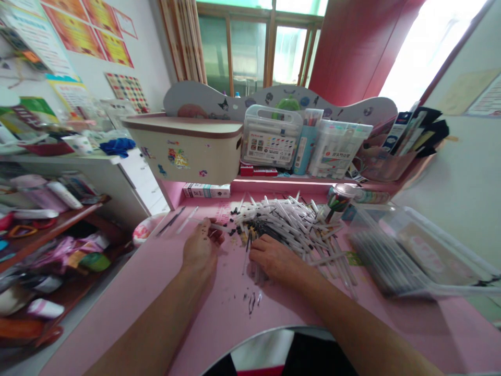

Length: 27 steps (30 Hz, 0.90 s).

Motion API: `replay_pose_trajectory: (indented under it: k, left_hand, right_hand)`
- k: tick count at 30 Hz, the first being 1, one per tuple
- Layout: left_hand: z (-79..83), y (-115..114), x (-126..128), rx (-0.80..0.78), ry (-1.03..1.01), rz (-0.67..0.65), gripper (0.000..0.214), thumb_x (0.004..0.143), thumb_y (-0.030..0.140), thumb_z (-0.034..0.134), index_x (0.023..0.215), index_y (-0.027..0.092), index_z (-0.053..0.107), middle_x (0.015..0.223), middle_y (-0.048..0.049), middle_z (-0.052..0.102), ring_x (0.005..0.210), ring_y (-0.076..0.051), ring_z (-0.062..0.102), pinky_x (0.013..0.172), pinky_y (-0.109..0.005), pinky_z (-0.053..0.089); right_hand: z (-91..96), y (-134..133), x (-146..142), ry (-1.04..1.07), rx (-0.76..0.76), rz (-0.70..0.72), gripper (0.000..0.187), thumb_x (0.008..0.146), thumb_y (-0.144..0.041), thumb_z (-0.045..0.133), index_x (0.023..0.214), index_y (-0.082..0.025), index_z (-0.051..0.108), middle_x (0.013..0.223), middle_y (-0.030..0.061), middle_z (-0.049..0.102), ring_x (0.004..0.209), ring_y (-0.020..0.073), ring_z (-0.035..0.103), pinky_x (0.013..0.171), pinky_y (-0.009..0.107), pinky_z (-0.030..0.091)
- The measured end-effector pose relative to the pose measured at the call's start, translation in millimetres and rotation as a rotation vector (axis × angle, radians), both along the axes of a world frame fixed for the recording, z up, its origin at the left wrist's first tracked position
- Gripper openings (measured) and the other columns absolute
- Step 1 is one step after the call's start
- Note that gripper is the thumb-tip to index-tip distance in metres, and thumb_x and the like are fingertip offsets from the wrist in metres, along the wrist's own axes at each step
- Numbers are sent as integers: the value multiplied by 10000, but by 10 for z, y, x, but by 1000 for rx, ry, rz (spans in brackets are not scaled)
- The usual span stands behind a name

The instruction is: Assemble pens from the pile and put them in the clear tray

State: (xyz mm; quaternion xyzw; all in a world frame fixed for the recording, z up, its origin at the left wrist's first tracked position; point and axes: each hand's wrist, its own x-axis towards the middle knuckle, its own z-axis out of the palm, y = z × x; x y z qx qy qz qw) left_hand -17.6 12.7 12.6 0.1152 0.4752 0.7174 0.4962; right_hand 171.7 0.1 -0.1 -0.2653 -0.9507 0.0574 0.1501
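head view | worn on head — faces forward and down (wide) | close above left hand [201, 256], right hand [274, 258]

A heap of thin white plastic tubes [282, 224], many with black tips, lies crisscrossed on the pink bench [156, 308]. Small black bits [237, 228] are scattered along its left edge, and dark slivers [251, 303] lie apart, nearer the front. The left hand [201, 250] pinches 1 tube [221, 227] beside the heap; the right hand [274, 258] rests flat against its near side.
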Motion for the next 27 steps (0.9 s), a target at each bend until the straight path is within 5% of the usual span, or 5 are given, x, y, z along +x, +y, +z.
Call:
replay_pose_trajectory:
  k: [3, 6, 12, 17, 27]
  left_hand:
    - [8, -8, 7, -35, -16, -63, 105, 876, 137, 593, 776, 141, 625, 624, 4, 620, 532, -91, 587, 512, -189, 459]
    - [19, -13, 10, -69, -26, -127, 117, 870, 94, 592, 764, 144, 601, 640, -12, 661, 540, -103, 633, 500, -186, 480]
    - [41, -30, 24, -103, -72, -181, 174, 899, 55, 540, 759, 133, 607, 657, -40, 692, 537, -111, 659, 461, -174, 486]
    - [49, -40, 55, -123, -132, -213, 201, 913, 59, 542, 739, 119, 624, 681, -65, 699, 559, -114, 667, 467, -169, 512]
    - [55, -41, 63, -142, -226, -254, 224, 947, 53, 511, 771, 94, 643, 673, -70, 704, 535, -104, 671, 464, -150, 539]
  right_hand:
    - [6, -3, 27, 168, 10, -10, 122, 824, -100, 607, 916, -174, 642, 996, 94, 687, 952, 213, 595, 880, 367, 503]
    - [15, -16, 51, 607, -25, -136, 168, 911, -106, 514, 996, -206, 619, 1051, 84, 683, 1020, 209, 629, 916, 395, 526]
    - [67, 12, 32, 1364, -550, -290, 72, 948, -291, 585, 973, -253, 528, 978, 3, 706, 833, 160, 729, 792, 353, 616]
    - [86, 40, 26, 1442, -710, -252, 187, 896, -338, 669, 938, -241, 514, 935, -8, 721, 817, 171, 752, 747, 336, 634]
    - [100, 24, 23, 1451, -744, -255, 180, 888, -323, 685, 922, -236, 532, 921, -5, 731, 802, 170, 759, 755, 336, 639]
